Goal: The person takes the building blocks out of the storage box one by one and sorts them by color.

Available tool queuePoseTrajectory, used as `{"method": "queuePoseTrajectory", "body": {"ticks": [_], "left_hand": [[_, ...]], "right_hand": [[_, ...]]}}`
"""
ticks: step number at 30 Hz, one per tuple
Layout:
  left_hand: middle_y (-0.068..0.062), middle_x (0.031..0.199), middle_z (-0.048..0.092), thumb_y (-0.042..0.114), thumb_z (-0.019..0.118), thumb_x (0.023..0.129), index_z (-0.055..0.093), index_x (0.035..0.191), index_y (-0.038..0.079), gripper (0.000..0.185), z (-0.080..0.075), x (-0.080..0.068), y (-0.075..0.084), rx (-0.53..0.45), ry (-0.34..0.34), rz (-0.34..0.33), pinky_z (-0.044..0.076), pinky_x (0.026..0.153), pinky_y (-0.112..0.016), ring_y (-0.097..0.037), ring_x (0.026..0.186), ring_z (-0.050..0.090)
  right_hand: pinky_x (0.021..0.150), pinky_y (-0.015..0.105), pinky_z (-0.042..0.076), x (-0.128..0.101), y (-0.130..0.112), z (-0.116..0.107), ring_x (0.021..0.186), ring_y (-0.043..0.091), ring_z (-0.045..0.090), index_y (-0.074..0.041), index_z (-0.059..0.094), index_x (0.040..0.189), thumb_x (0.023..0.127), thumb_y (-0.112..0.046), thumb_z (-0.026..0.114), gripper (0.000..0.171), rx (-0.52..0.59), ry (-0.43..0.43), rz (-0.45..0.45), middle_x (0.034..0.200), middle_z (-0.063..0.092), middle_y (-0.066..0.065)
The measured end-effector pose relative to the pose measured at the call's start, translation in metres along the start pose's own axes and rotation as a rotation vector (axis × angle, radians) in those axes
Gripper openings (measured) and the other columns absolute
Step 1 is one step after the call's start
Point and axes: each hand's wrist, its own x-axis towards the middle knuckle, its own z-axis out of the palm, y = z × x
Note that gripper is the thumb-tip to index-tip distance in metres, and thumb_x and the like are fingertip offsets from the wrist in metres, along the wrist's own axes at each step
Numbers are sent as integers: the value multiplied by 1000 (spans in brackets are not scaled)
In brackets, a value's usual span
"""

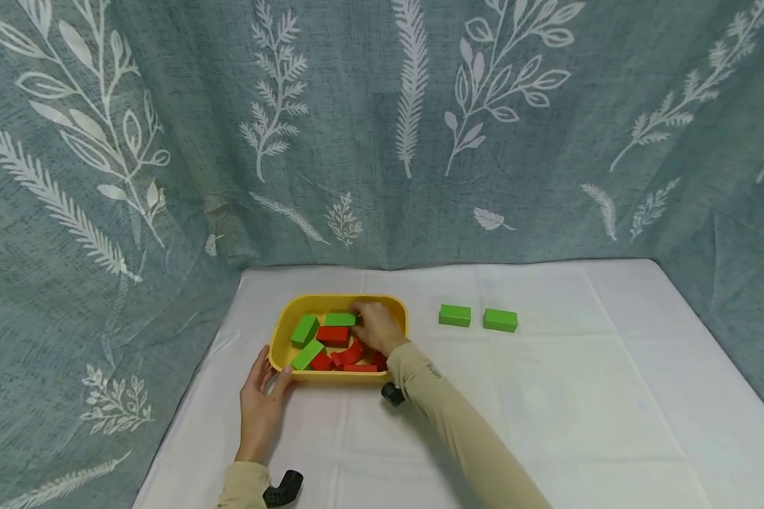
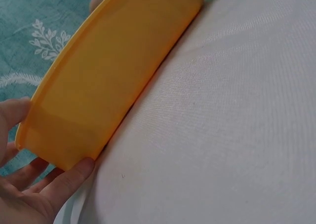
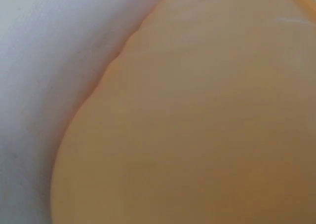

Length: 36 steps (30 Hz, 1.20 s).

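A yellow tray (image 1: 281, 326) sits on the white cloth and holds several green and red blocks. My left hand (image 1: 269, 376) holds its near-left corner: the thumb (image 2: 69, 177) presses the outer wall (image 2: 113, 71) and the fingers (image 2: 12, 116) wrap the end. My right hand (image 1: 368, 322) is inside the tray, fingers bent down over the blocks. Its fingertips are at the right end of a green block (image 1: 339, 319) lying near the far wall. Whether it pinches that block is hidden. The right wrist view shows only a blurred tray wall (image 3: 197, 135).
Two green blocks (image 1: 455, 315) (image 1: 500, 320) lie side by side on the cloth right of the tray. A patterned teal curtain (image 1: 382, 127) closes off the back and both sides. The table cloth (image 1: 579, 396) stretches right and toward me.
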Motion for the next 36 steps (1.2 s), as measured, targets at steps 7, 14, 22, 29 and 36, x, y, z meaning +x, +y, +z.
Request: {"method": "queuePoseTrajectory", "body": {"ticks": [7,14,22,29,36], "left_hand": [[-16,153,37,15,62,97,29,155,9,66,2,0,0,11,0,9,40,85,3,-30,135,41],[-18,152,37,11,61,97,28,155,9,66,4,-1,2,-23,4,1,44,81,1,-32,135,39],[-18,151,39,12,62,97,28,155,9,67,5,-1,2,-8,6,4,43,83,1,-31,135,40],[-19,152,37,16,61,98,26,156,12,69,5,-2,4,11,4,-7,42,83,1,-33,137,38],[-18,152,37,17,61,98,26,156,12,68,5,-2,3,-4,2,-8,41,83,2,-32,136,38]], "right_hand": [[87,32,57,-8,2,-17,101,24,66,-2,66,122,86,6,67,36,61,58,-15,116,68,13],[94,32,54,-15,9,-32,109,26,63,-2,67,122,90,4,65,33,251,78,31,120,67,13],[95,33,55,-26,28,-51,111,28,63,0,63,127,88,2,69,39,365,120,-3,123,65,16],[92,32,57,-43,53,-74,115,29,61,1,59,133,87,3,70,47,483,155,50,127,63,18],[87,36,58,-68,81,-99,117,35,59,-1,63,129,88,-1,70,42,511,173,88,127,63,19]]}}
